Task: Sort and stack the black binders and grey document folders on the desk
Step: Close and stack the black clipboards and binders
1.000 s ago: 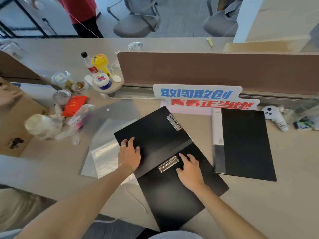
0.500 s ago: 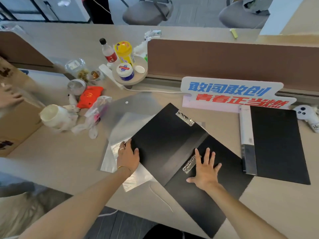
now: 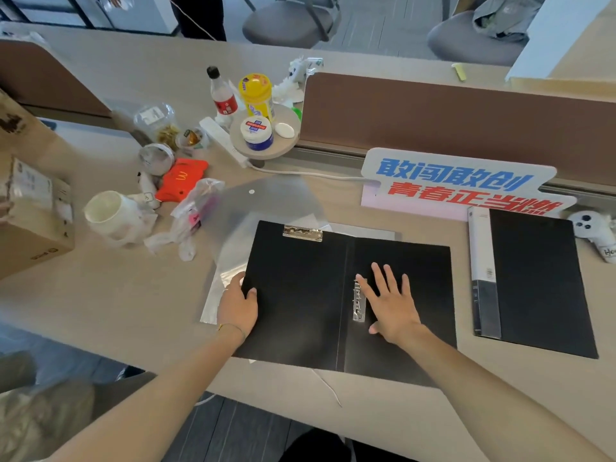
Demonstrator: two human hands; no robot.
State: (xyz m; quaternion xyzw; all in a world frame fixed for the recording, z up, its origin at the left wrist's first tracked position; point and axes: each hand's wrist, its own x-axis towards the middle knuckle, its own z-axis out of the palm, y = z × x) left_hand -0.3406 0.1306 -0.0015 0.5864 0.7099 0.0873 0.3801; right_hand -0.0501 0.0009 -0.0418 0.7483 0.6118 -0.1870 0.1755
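Observation:
An open black binder (image 3: 300,295) lies flat in the middle of the desk, with a metal clip at the top of its left half and another clip along its spine. My left hand (image 3: 238,303) grips the binder's left edge, thumb on top. Flat and with fingers spread, my right hand (image 3: 388,300) presses on the binder's right half beside the spine clip. Grey translucent document folders (image 3: 263,205) lie under the binder and stick out at its left and top. A second black binder (image 3: 540,281), closed, with a white and grey spine, lies at the right.
Clutter sits at the left: a white mug (image 3: 108,213), plastic bags, a red pouch (image 3: 181,178), jars, a bottle (image 3: 222,95), a cardboard box (image 3: 31,215). A sign with blue and red characters (image 3: 456,183) leans against the brown partition (image 3: 450,118). A white toy (image 3: 596,233) lies far right.
The open binder has turned from a diagonal lie to square with the desk edge. My right hand slid along with it, staying flat on the right half. The camera view shifted left.

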